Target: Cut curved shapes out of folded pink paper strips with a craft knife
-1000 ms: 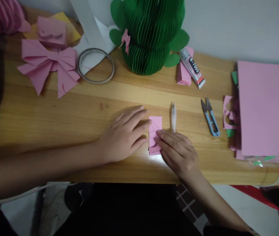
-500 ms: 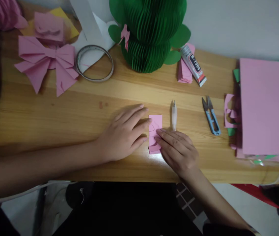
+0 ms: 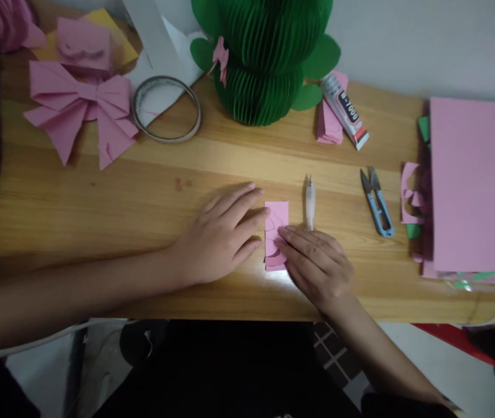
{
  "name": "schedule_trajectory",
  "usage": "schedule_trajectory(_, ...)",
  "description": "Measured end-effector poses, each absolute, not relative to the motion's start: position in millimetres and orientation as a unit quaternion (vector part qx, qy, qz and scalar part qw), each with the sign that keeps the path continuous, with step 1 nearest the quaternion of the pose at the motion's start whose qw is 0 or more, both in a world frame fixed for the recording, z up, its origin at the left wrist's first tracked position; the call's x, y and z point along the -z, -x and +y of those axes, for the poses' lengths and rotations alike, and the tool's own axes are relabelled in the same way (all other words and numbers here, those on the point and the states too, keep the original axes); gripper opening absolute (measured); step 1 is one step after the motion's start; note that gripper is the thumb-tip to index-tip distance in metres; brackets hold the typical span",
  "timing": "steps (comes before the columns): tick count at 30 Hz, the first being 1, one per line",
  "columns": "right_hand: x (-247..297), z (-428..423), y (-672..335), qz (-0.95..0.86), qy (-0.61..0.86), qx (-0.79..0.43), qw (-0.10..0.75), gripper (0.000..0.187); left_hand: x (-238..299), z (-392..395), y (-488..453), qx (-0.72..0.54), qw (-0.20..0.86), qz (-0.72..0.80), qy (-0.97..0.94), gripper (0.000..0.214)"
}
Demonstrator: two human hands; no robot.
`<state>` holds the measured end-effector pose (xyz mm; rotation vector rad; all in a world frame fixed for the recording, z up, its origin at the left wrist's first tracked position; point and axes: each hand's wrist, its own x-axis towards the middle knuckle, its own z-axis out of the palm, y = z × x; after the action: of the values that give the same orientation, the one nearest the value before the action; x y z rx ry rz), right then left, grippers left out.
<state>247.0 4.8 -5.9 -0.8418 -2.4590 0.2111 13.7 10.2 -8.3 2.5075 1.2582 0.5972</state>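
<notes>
Pink paper (image 3: 276,216) is lying nr the worktop's (image 3: 99,215) front edge. L hand (image 3: 228,238) is resting w/ fingers apart, one tip touching the paper's left side. R hand (image 3: 319,261) is covering its right side, fingers together; can't tell if pinching. Pen (image 3: 310,203) is lying beside R hand.

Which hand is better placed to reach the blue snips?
Probably the right hand: it is nearer the blue snips, though it rests on the small pink paper; the left hand is farther off, at that paper's left edge.
</notes>
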Motion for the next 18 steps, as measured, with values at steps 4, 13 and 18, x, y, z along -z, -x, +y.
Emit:
schedule_trajectory(4,5.3,5.2,-246.5,-0.91,0.313,-0.072,0.261,0.022,7.5,10.3,-13.7,-0.206,0.134,0.435,-0.867,0.035)
schedule_trajectory(13,4.3,5.3,-246.1,-0.911,0.314,-0.074,0.258,0.021,6.1,10.9,-14.2,-0.206,0.13,0.433,-0.868,0.034)
schedule_trajectory(18,6.6,4.4,-247.4,-0.909,0.315,-0.077,0.261,0.023,5.9,10.7,-13.7,-0.202,0.131,0.435,-0.867,0.035)
